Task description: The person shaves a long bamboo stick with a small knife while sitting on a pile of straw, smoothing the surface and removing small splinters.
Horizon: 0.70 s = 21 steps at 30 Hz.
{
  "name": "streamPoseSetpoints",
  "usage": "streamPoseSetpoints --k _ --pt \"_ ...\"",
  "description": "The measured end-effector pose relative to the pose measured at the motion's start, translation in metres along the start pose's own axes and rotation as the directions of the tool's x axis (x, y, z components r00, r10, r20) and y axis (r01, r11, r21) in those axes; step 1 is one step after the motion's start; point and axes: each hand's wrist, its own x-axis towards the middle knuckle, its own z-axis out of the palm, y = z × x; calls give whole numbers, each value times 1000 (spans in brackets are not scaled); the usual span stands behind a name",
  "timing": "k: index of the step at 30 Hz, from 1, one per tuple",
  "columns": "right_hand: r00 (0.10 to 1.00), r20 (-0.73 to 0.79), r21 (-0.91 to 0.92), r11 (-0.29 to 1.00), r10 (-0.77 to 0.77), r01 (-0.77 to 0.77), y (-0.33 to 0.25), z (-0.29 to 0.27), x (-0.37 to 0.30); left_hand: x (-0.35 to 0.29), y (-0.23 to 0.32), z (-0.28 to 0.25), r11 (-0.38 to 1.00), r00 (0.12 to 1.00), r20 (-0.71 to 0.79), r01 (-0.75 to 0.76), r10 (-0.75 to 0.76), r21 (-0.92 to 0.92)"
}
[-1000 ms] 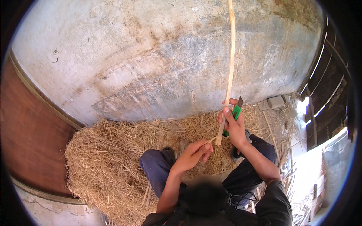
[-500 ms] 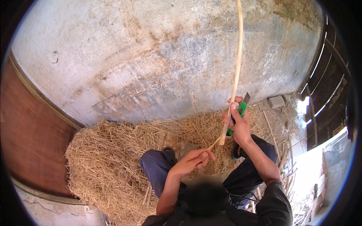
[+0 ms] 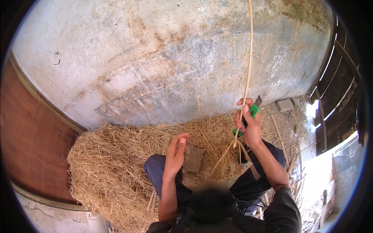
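In my right hand (image 3: 248, 122) I grip a long pale wooden stick (image 3: 250, 46), which rises past the top of the view. That same hand also holds a green box cutter (image 3: 253, 110), its blade bared and pointing up and away. Thin split strips (image 3: 223, 158) hang from the stick's lower end, one toward the left and others toward my right leg. My left hand (image 3: 176, 153) is held over my left knee, apart from the stick, with fingers stretched out and nothing in it.
Loose straw (image 3: 112, 167) is heaped on the ground ahead and to the left. A stained wall (image 3: 155, 70) stands in front. At left is a reddish-brown panel (image 3: 37, 139). A grey block (image 3: 284, 105) and several thin sticks lie at right, beside dark slats (image 3: 338, 85).
My left hand has let go of the thin strips and moved left and away from me, fingers now straight. The strips dangle from the stick, which appears turned in my right hand.
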Motion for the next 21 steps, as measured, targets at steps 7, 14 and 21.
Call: streamPoseSetpoints --k 7,14,21 --pt "999 31 -71 997 -17 19 9 13 -9 -3 75 53 830 866 243 -492 437 263" --pt "993 95 -134 987 -73 85 14 16 -17 19 74 81 873 805 508 -451 308 185" --pt "994 90 -129 989 -57 68 7 12 -19 25 59 68 892 786 557 -420 266 167"
